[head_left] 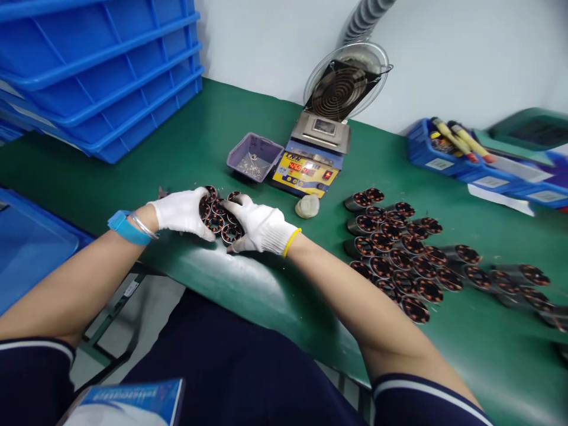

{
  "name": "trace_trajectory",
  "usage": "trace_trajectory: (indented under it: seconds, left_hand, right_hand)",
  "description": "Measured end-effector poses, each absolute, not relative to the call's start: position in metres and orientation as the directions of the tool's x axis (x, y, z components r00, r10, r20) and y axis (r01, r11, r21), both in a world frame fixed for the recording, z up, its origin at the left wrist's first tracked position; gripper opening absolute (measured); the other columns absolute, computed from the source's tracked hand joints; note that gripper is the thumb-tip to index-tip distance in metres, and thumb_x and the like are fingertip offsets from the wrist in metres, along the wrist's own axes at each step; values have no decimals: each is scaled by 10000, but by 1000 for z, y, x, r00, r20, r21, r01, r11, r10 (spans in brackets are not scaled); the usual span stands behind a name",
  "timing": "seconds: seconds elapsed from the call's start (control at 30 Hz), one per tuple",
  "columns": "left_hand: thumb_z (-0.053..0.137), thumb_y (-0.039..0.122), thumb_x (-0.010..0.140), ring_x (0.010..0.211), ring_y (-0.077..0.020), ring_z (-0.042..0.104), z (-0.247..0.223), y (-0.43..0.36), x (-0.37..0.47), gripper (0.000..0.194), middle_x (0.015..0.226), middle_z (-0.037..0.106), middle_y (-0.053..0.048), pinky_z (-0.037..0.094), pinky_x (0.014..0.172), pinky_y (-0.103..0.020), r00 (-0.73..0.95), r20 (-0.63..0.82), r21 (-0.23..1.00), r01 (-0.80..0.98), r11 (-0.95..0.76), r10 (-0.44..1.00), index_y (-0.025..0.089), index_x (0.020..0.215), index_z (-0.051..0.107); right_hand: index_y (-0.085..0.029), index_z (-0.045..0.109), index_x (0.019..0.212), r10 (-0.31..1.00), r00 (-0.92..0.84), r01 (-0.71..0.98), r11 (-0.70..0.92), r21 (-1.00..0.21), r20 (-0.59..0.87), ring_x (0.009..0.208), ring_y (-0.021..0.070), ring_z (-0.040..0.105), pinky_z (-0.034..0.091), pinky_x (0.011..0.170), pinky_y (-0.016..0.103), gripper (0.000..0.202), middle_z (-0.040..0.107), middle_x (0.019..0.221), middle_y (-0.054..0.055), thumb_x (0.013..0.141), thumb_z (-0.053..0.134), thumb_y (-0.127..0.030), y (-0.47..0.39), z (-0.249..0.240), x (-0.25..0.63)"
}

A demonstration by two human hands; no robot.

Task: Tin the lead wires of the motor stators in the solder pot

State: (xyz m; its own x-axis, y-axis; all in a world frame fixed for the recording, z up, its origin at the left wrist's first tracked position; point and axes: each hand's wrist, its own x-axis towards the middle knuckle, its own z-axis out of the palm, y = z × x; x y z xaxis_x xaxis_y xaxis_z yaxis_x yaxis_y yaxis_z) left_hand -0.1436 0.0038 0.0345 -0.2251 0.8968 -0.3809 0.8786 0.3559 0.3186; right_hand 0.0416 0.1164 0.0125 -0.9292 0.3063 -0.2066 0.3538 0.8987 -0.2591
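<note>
My left hand [184, 216], in a white glove, curves round the left side of a tight cluster of short metal motor stators [215, 223]. They stand upright on the green table, with black and copper-coloured parts inside their open tops. From the right, my right hand [255, 225], gloved too, presses its fingers round the same cluster. Some of the stators are partly hidden under the fingers. Just behind them sits a purple bin [254, 155] with small metallic scraps in it. Beside the bin stands a yellow and blue solder pot [304, 168] with a lit red display.
Many similar stators [402, 257] stand in a group on the right of the green table [284, 296]. A small whitish lump [307, 206] lies before the solder pot. Stacked blue crates [110, 77] rise at the left; blue bins [437, 157] holding tools line the back right.
</note>
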Motion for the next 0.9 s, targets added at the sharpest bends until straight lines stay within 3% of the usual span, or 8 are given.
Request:
trace_trajectory:
  seconds: [0.13,0.33,0.47,0.5,0.6,0.73,0.9]
  left_hand:
    - [789,724,462,1038,-360,691,31,4,-129,1200,1245,661,-179,539,880,-398,-285,-343,215,904,370,895,178,1467,426]
    - [778,610,573,1015,-332,713,31,-4,-119,807,1130,707,-157,563,882,-376,-345,-325,183,890,417,880,181,1233,599]
    - [692,543,667,1033,-333,728,30,-15,-98,740,1249,668,-205,560,873,-352,-388,-277,186,876,445,879,108,1259,597]
    - [617,526,732,1043,-312,725,29,-17,-95,664,1276,664,-174,541,866,-306,-415,-264,183,865,468,871,94,1236,615]
    - [676,477,694,1037,-285,732,26,-19,-95,591,1310,665,-142,538,853,-266,-474,-244,189,832,521,846,144,1181,670]
    - [841,412,556,1094,-328,702,24,-22,-99,814,1265,662,-190,594,890,-388,-463,-258,228,823,519,848,225,1316,617]
    - [797,556,609,1082,-359,674,18,-22,-98,857,1256,633,-223,594,872,-458,-415,-275,242,843,480,867,186,1352,586]
  right_hand:
    - [-340,328,1543,321,-910,378,903,-204,-264,1022,400,700,592,772,502,1159,419,1521,176,542,815,-660,107,23,37]
    - [-283,542,1331,291,-915,341,928,-147,-280,974,362,713,581,745,457,811,574,1290,161,613,764,-588,112,33,34]
    - [-264,482,1431,258,-921,307,942,-136,-292,1045,398,694,558,818,478,984,516,1381,200,591,765,-689,112,25,37]
    - [-252,490,1432,270,-913,321,938,-130,-304,1028,402,700,553,823,484,970,502,1396,216,617,739,-714,113,21,36]
    - [-293,486,1450,269,-917,315,941,-122,-294,1018,395,708,545,831,492,830,470,1449,210,747,624,-712,121,5,31]
    - [-277,521,1441,240,-938,281,949,-141,-252,1031,383,706,558,833,472,822,458,1473,212,751,616,-713,134,-19,24]
    - [-251,530,1431,274,-934,304,946,-109,-229,1074,394,685,563,839,487,887,482,1433,236,725,595,-784,137,-31,25]
